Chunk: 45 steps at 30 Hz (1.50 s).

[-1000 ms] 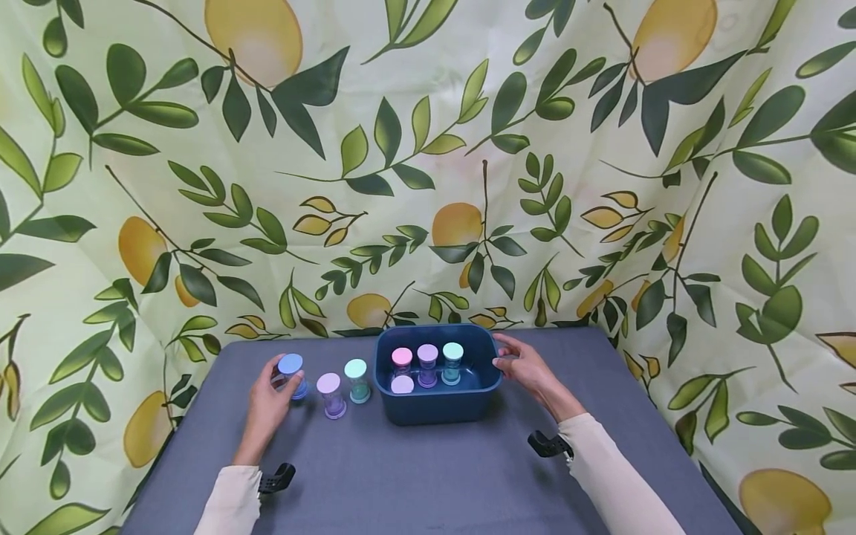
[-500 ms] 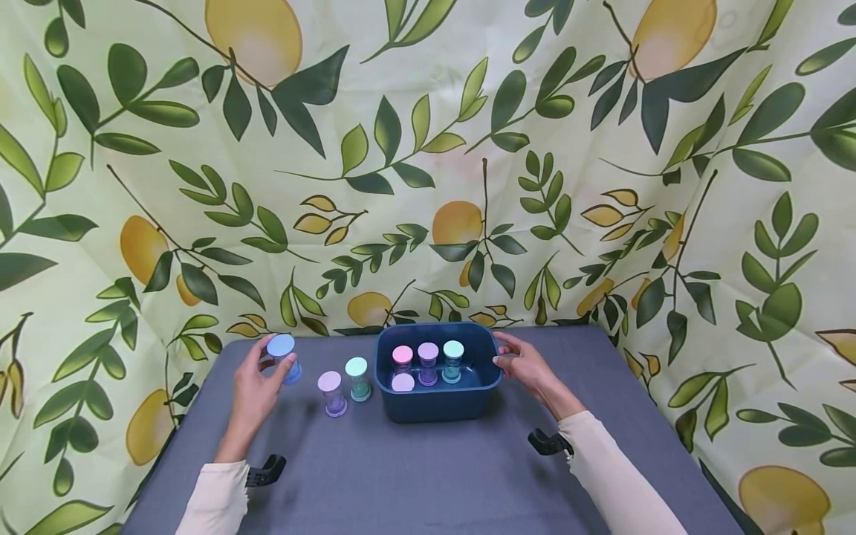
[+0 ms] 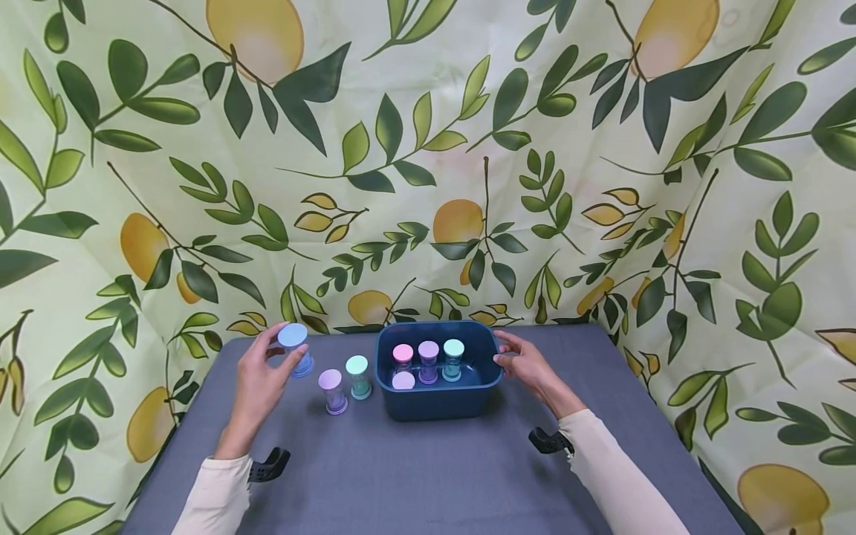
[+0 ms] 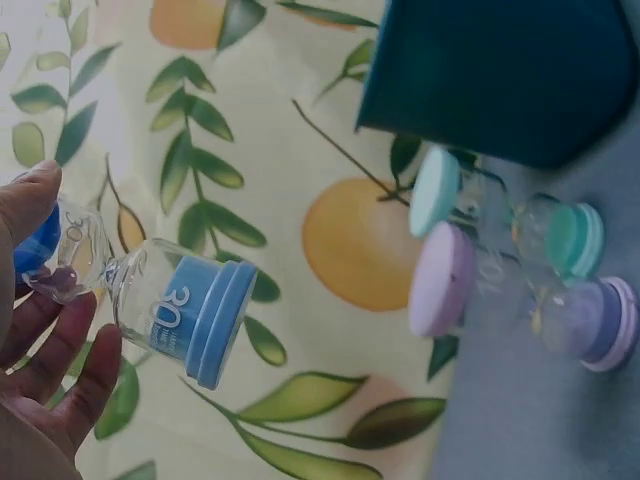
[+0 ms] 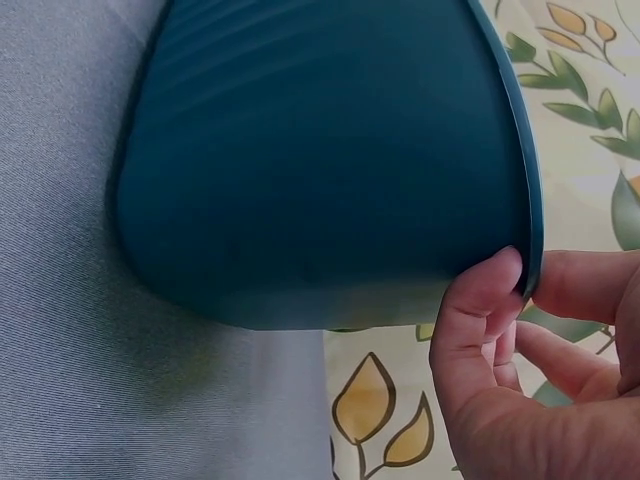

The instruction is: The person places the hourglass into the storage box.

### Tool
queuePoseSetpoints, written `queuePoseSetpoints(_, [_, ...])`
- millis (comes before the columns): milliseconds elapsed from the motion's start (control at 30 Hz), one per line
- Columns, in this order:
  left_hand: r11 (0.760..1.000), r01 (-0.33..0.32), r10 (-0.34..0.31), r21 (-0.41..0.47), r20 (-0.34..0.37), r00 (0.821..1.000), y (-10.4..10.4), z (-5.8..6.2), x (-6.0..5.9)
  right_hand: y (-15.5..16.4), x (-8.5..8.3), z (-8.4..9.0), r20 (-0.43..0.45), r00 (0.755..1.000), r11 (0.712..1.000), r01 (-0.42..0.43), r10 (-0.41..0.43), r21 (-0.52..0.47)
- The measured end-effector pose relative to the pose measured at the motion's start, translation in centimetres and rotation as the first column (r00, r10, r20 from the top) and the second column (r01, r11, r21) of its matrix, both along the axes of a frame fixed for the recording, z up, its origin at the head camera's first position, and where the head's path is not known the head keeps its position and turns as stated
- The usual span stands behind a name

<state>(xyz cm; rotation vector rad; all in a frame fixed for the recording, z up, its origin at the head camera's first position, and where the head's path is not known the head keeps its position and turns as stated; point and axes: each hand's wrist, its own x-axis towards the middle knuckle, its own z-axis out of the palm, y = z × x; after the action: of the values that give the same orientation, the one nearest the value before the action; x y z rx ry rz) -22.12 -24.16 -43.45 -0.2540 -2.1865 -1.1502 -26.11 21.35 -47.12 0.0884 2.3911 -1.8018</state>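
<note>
My left hand (image 3: 257, 388) grips a blue-capped sand timer (image 3: 294, 338) above the table's left side. In the left wrist view this timer (image 4: 170, 300) is marked 30 and tilts on its side in that picture, with the thumb and fingers around one end. Next to it on the table stand a lilac-capped sand timer (image 3: 333, 391) and a mint-capped sand timer (image 3: 359, 377). My right hand (image 3: 535, 375) pinches the right end of the dark blue bin's rim; the bin (image 3: 441, 405) stands on the table. In the right wrist view the thumb (image 5: 485, 290) presses the bin's outer wall.
Inside the bin are a pink-capped timer (image 3: 403, 355), a purple-capped timer (image 3: 429, 362), a mint-capped timer (image 3: 452, 361) and a pale lilac cap (image 3: 403, 381) near the front wall. A grey cloth covers the table (image 3: 401, 475). A lemon-print curtain (image 3: 401, 186) hangs behind.
My left hand lifted the blue-capped timer, moving up and left, then slightly right and up again. My right hand stays on the bin's rim, and the other timers have not moved.
</note>
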Motion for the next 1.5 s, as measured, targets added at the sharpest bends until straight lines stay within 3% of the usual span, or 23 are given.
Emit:
queuePoseSetpoints(300, [0.997, 0.063, -0.065, -0.037, -0.056, 0.996, 1.9, 1.9, 0.7, -0.1, 0.1, 0.1, 0.007, 1.0, 1.0, 0.004, -0.003, -0.011])
queuePoseSetpoints(567, [0.99, 0.133, -0.135, -0.05, -0.026, 0.991, 3.9, 3.6, 0.6, -0.1, 0.1, 0.2, 0.01, 1.0, 1.0, 0.006, -0.006, -0.007])
queuePoseSetpoints(800, [0.971, 0.233, -0.235, -0.052, -0.03, 0.972, 6.0, 4.8, 0.4, 0.0, 0.2, 0.1, 0.007, 1.0, 1.0, 0.008, -0.008, -0.004])
queuePoseSetpoints(1200, [0.919, 0.39, -0.393, 0.055, 0.056, 0.918, 8.9, 5.6, 0.2, -0.1, 0.1, 0.0, 0.005, 1.0, 1.0, 0.008, -0.008, -0.011])
queuePoseSetpoints(1500, [0.859, 0.483, -0.506, 0.171, 0.14, 0.851, 11.0, 5.3, -0.3, -0.1, 0.3, 0.1, 0.003, 1.0, 1.0, 0.001, -0.001, -0.014])
